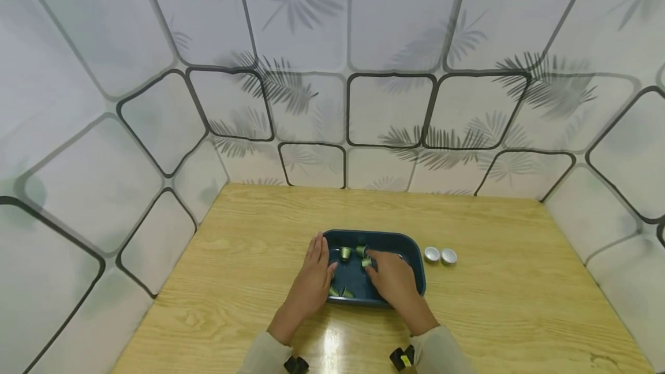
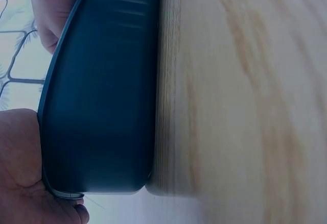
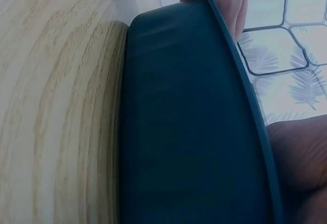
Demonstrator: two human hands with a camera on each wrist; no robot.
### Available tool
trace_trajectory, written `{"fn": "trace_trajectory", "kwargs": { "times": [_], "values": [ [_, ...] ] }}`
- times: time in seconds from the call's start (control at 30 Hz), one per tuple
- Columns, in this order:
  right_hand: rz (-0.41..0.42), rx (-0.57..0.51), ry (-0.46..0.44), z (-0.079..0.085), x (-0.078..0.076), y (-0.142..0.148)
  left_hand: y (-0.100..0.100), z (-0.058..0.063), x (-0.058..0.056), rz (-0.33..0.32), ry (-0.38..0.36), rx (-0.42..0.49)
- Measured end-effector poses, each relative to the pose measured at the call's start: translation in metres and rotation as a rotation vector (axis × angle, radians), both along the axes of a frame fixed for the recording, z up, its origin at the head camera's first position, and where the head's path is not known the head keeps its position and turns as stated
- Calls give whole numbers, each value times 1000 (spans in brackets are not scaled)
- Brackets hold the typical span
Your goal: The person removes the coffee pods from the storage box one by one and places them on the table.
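We list one dark blue tray (image 1: 358, 302) on the wooden bench (image 1: 249, 247), green capsules (image 1: 345, 254) inside, two silvery round pieces (image 1: 449, 256) just right. We record the left hand (image 1: 306, 284) straight-fingered at the left rim, the right hand (image 1: 395, 279) inside, its grip pinching one green capsule (image 1: 366, 263).

Head view evenly lit, slightly soft; white glare streak (image 1: 331, 342) on bench (image 1: 499, 299) below tray (image 1: 371, 303). Small capsules (image 1: 345, 254) lack fine detail. Patterned walls (image 1: 395, 108) stretch toward frame edges. Wrist views cooler, bluish; tray side dim, shadowed, walls behind pale, washed out.
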State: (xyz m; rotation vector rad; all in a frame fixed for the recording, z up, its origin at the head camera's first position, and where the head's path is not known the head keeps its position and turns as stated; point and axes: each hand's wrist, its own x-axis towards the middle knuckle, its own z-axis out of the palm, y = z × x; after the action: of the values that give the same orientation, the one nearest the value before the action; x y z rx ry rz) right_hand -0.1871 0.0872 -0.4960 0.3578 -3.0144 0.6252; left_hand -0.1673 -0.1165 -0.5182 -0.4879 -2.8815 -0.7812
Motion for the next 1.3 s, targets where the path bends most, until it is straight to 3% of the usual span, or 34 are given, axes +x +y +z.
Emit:
{"fn": "trace_trajectory", "kwargs": {
  "times": [0.27,0.47,0.7,1.07,1.3],
  "values": [
    [11,-44,-35,-6,-6,-2,0,2,1,-11,-8,17],
    [34,-78,-1,-9,-9,-2,0,4,1,-3,-10,14],
    [54,-90,11,-10,-7,-1,0,3,1,-1,3,7],
    [40,-63,-72,-7,-2,1,0,-1,1,-2,0,-11],
    [44,-74,-48,-5,1,1,0,-1,1,1,-4,1]
  ]
}}
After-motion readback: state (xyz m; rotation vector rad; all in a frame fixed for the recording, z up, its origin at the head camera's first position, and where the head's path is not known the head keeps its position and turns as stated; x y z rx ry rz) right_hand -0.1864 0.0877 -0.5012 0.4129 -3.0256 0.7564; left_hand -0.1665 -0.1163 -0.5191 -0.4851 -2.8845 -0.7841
